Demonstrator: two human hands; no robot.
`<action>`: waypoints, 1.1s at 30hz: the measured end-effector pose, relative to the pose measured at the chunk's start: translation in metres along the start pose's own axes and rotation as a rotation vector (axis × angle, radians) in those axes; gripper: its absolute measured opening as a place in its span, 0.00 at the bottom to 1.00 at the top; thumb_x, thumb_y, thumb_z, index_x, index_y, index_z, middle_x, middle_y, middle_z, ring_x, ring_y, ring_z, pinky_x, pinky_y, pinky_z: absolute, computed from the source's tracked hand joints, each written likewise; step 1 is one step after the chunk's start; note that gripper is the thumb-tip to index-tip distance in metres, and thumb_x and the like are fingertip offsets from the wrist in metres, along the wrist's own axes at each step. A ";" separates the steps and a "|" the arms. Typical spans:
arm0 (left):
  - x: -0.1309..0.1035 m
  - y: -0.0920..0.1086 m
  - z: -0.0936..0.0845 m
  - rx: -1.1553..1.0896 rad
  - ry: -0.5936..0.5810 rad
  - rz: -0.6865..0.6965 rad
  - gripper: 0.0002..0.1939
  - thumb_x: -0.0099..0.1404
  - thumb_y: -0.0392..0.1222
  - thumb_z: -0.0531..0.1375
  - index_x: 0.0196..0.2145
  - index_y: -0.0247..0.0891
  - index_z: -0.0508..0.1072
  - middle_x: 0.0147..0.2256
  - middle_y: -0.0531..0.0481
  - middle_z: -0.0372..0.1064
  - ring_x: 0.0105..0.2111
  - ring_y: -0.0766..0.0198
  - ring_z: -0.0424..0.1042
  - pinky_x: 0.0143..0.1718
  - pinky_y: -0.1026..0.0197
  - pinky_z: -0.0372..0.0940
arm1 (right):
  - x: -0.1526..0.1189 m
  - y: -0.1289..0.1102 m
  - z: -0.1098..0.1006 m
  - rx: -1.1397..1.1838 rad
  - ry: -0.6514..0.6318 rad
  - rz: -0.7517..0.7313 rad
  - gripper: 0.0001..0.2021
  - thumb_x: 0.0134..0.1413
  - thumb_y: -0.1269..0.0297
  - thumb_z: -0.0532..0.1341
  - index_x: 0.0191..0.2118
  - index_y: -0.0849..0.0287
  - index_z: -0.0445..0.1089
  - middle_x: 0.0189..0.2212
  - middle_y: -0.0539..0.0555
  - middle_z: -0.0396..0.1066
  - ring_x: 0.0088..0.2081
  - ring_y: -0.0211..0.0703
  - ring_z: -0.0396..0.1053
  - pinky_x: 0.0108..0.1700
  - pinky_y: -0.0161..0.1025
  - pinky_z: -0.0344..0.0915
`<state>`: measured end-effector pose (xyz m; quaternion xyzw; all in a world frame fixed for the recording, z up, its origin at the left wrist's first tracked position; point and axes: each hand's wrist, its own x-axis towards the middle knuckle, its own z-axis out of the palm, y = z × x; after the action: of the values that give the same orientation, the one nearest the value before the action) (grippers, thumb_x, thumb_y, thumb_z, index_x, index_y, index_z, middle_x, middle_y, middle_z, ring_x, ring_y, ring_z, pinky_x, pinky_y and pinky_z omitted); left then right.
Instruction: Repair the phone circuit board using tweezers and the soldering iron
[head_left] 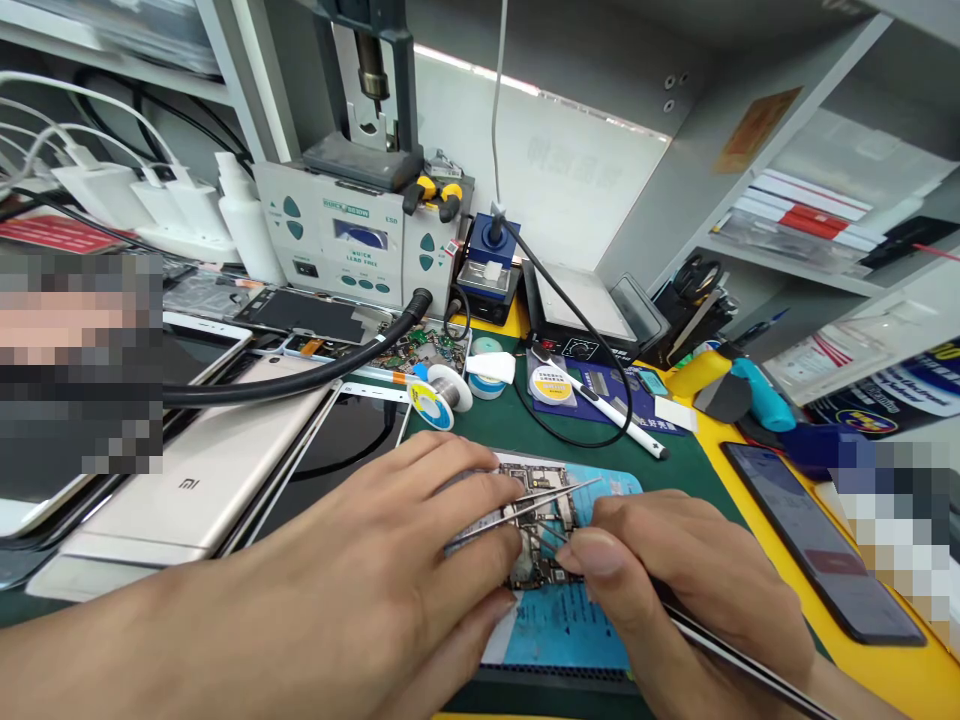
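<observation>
Closest to the camera, the left hand (390, 560) hides the left side of a circuit board (564, 512) and the rear end of the tweezers (559, 489). The right hand (690, 600) covers the middle of a slim metal tool (735, 650), whose far end runs off the bottom edge; whether its tip touches the board is hard to make out. Pixelated patches blot out things at both sides.

Reaching in from the lower left, the left hand lies palm down, its fingers close together with the tweezers pinched between two of them. Opposite, the right thumb and fingers close on the tool like a pen, pointing it at the board.

Beneath the board lies a blue sheet (574, 625) on a green mat (682, 475). Behind stand a solder spool (448, 386) and a grey soldering station (360, 240); phones, one a pale Mi phone (199, 480), crowd the left, and shelves (787, 265) rise at right.
</observation>
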<state>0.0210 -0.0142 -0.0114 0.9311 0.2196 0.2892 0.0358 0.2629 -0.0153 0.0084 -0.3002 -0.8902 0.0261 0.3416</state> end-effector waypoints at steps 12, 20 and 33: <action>0.002 0.002 0.000 0.018 0.019 0.009 0.13 0.79 0.35 0.53 0.48 0.32 0.78 0.48 0.42 0.78 0.53 0.47 0.73 0.60 0.42 0.66 | 0.000 0.000 0.001 -0.012 -0.017 -0.008 0.15 0.74 0.73 0.56 0.32 0.55 0.67 0.20 0.45 0.69 0.20 0.35 0.67 0.25 0.35 0.63; -0.001 0.001 -0.002 0.003 -0.012 0.013 0.13 0.79 0.35 0.53 0.48 0.33 0.78 0.43 0.43 0.76 0.52 0.47 0.72 0.59 0.42 0.66 | 0.002 -0.004 -0.001 -0.012 -0.027 -0.017 0.19 0.76 0.71 0.54 0.28 0.55 0.61 0.19 0.44 0.64 0.20 0.32 0.62 0.26 0.34 0.60; 0.003 0.002 -0.001 0.032 -0.004 0.026 0.13 0.79 0.35 0.52 0.47 0.33 0.77 0.43 0.42 0.76 0.52 0.47 0.72 0.59 0.42 0.66 | 0.002 -0.005 0.001 0.045 -0.018 -0.011 0.14 0.74 0.74 0.55 0.33 0.53 0.61 0.20 0.44 0.65 0.20 0.35 0.65 0.27 0.36 0.63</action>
<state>0.0232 -0.0153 -0.0086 0.9348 0.2122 0.2844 0.0175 0.2587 -0.0180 0.0101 -0.2872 -0.8941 0.0468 0.3404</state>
